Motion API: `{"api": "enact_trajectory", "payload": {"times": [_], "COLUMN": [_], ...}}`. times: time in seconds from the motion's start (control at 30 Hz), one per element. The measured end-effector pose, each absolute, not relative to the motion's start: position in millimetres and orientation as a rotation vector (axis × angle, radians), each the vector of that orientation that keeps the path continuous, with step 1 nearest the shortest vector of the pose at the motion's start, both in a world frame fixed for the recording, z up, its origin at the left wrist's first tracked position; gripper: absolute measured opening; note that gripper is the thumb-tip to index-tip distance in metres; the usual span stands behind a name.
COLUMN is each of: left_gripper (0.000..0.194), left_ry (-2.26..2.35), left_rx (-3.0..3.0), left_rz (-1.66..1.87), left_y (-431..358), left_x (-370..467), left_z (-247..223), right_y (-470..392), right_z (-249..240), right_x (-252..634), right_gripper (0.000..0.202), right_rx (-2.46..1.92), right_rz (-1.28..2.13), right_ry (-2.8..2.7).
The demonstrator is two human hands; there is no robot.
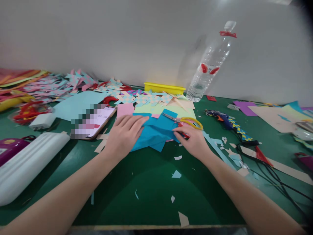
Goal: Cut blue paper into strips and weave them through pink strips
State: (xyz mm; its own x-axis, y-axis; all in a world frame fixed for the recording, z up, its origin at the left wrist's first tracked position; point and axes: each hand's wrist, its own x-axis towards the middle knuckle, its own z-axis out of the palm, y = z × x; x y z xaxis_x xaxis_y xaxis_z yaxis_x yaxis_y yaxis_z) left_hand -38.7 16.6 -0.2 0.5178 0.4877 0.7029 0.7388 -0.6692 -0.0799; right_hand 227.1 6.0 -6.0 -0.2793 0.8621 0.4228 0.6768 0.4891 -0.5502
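Observation:
Blue paper (153,135) lies in overlapping, partly folded pieces between my hands. My left hand (127,133) rests over its left side, fingers close together and pointing right; what is under the fingertips is hidden. With thumb and fingers, my right hand (192,138) pinches the right end of a blue flap. Scissors with yellow handles (192,122) lie just behind my right hand, blades pointing left across a blue piece. Pale green paper (146,110) and a pink sheet (125,110) show behind the blue paper.
A phone (94,125) and white charger (42,121) lie left, near a long white case (31,163). At the back stand a tilted bottle (210,65) and yellow tray (164,88). Paper scraps (176,174) and black cords (271,173) are on the green table (149,202).

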Motion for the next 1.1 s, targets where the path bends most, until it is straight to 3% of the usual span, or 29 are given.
{"api": "enact_trajectory", "payload": {"times": [0.1, 0.2, 0.3, 0.4, 0.47, 0.6, 0.7, 0.93, 1.1], "left_gripper": [0.039, 0.030, 0.016, 0.030, 0.040, 0.038, 0.036, 0.037, 0.032], "left_ry": [-1.105, -1.188, -1.295, -1.367, -1.605, -2.270, -2.525, -2.683, -2.517], "left_rx": [-2.221, -2.215, -2.683, -3.026, -3.073, -2.916, -2.645, -2.037, -1.756], "left_rz": [-1.242, -1.508, -1.312, -1.052, -1.085, -1.707, -2.156, -2.963, -3.289], "left_y": [13.0, 7.0, 0.3, -5.7, -7.8, -4.7, 1.0, 5.9, 8.4], "left_x": [-34.9, -28.7, -21.5, -15.1, -12.2, -11.4, -13.1, -17.7, -25.6], "left_z": [3.5, 4.6, 2.4, -0.8, -3.1, -9.3, -13.6, -6.7, -4.4], "right_y": [9.1, 8.5, -0.1, -13.5, -21.3, -29.5, -30.4, -19.1, -8.0], "right_z": [-3.3, -4.4, -5.4, -3.3, -0.8, 1.7, 0.9, 0.2, -0.8], "right_x": [226.5, 220.8, 209.4, 196.1, 188.3, 174.3, 164.3, 150.1, 140.4], "right_gripper": [0.020, 0.026, 0.027, 0.029, 0.031, 0.035, 0.043, 0.039, 0.034], "right_rx": [-1.366, -1.298, -1.236, -1.268, -1.303, -1.281, -1.224, -1.213, -1.145], "right_rz": [0.810, 1.196, 1.417, 1.500, 1.552, 1.519, 1.530, 1.528, 1.546], "right_ry": [-1.566, -1.131, -1.019, -1.109, -1.231, -1.303, -1.200, -1.056, -0.925]}}
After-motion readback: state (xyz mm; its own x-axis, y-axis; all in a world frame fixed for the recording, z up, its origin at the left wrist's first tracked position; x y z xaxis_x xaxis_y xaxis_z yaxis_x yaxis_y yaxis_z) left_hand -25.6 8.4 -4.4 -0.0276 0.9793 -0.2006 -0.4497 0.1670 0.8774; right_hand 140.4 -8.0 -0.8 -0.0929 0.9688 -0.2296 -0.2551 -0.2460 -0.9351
